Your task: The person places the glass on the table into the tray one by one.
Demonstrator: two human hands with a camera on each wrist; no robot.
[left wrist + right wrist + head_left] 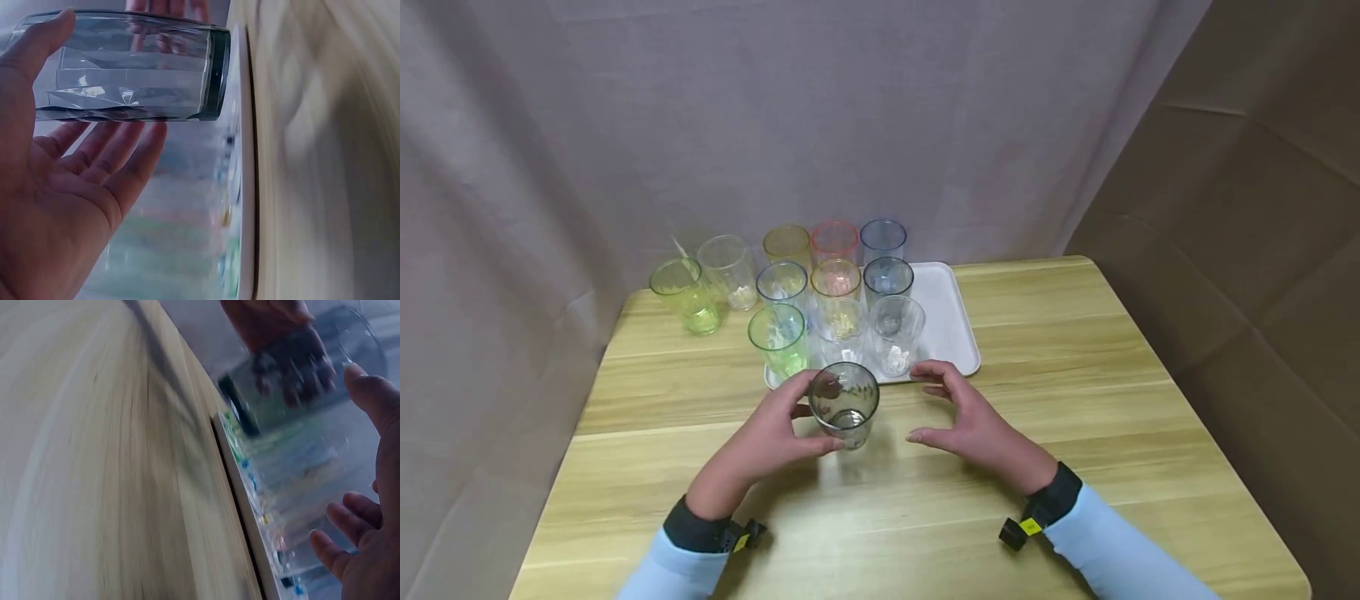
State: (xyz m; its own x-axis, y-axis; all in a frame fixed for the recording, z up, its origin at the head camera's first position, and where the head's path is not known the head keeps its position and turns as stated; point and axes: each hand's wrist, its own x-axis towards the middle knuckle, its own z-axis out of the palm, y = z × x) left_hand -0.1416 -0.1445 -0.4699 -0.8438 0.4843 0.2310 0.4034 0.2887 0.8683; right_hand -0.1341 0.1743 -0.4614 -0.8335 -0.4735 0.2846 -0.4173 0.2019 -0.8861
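A smoky grey drinking glass is held upright in front of the tray by my left hand, thumb on the near side and fingers on the far side. In the left wrist view the base of this glass is clear of the tabletop. My right hand is to the right of it, fingers spread and loosely bent, with nothing in them. The right wrist view has a gap between the right hand and the glass. A clear glass on the tray stands nearest the right fingertips.
Behind the hands, a white tray carries several coloured and clear glasses in rows, including a green glass at front left. Left of the tray stand another green glass and a clear glass. A curtain hangs behind the wooden table.
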